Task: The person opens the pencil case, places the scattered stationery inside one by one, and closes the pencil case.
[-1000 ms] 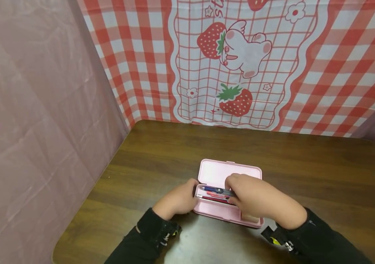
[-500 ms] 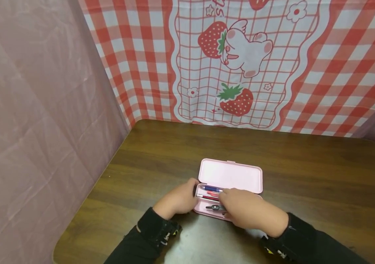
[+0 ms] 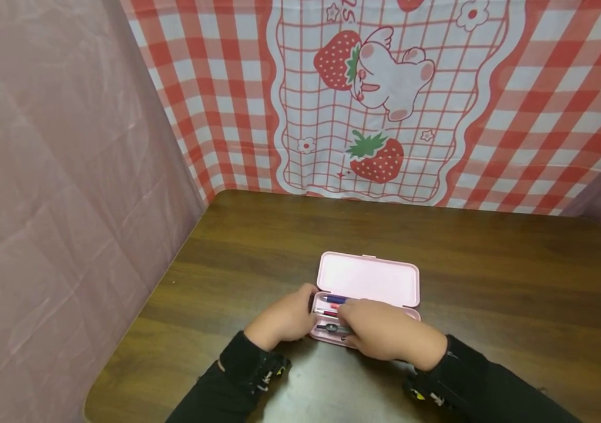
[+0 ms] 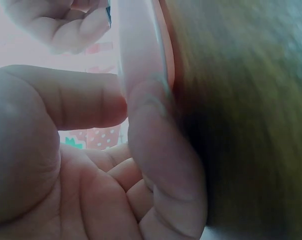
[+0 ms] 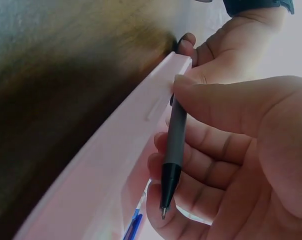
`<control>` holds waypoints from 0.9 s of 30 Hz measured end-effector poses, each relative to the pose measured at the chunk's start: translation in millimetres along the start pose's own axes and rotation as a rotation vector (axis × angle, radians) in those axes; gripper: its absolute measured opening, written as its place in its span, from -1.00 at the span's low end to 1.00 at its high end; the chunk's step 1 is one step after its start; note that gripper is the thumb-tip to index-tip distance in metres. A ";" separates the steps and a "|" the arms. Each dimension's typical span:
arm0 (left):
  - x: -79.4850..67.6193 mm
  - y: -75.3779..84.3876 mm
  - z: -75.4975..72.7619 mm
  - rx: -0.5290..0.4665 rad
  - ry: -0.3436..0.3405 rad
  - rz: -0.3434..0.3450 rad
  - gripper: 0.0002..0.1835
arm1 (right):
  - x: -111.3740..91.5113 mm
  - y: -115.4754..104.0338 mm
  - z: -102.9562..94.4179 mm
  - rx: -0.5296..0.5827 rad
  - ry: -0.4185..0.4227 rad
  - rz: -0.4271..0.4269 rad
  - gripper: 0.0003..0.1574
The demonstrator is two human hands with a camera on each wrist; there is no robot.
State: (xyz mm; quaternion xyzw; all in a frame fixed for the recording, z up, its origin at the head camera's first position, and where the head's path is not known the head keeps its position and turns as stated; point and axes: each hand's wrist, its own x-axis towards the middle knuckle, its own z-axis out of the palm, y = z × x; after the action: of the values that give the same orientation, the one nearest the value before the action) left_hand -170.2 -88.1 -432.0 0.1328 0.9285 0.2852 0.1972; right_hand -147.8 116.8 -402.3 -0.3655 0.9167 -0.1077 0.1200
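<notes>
A pink pencil case (image 3: 368,278) lies with its lid folded back on the table. My left hand (image 3: 285,317) pinches the case's left end; in the left wrist view, thumb and forefinger press on either side of its pink wall (image 4: 143,45). With thumb and fingers my right hand (image 3: 387,330) holds a grey-and-black ballpoint pen (image 5: 175,137), metal tip bare, along the case's near side. The pen's far end shows over the front compartment in the head view. Behind it lie a blue pen (image 3: 335,299) and a red pen (image 3: 329,313). My right hand covers the case's right part.
The brown wooden table (image 3: 247,252) extends around the case. A red-and-white checked strawberry cloth (image 3: 237,106) hangs behind it, and a pink curtain (image 3: 67,176) runs along the left.
My right hand has moved left and nearer to me with the grey-and-black pen, from the rear compartment to the front one. My left hand stays at the case's end.
</notes>
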 end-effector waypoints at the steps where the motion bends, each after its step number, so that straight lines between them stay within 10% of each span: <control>1: 0.1 0.4 0.0 0.000 0.000 0.000 -0.55 | 0.1 -0.1 0.3 -0.002 0.007 0.003 -0.72; 27: 1.5 0.5 1.2 0.003 -0.001 0.004 -0.56 | -13.6 -0.6 18.3 -0.060 0.164 -0.028 -0.82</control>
State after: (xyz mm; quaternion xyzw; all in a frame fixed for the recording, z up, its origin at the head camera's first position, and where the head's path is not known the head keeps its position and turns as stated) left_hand -171.0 -86.6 -433.1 0.1350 0.9285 0.2843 0.1970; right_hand -132.4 123.9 -417.5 -0.3714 0.9212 -0.1117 0.0321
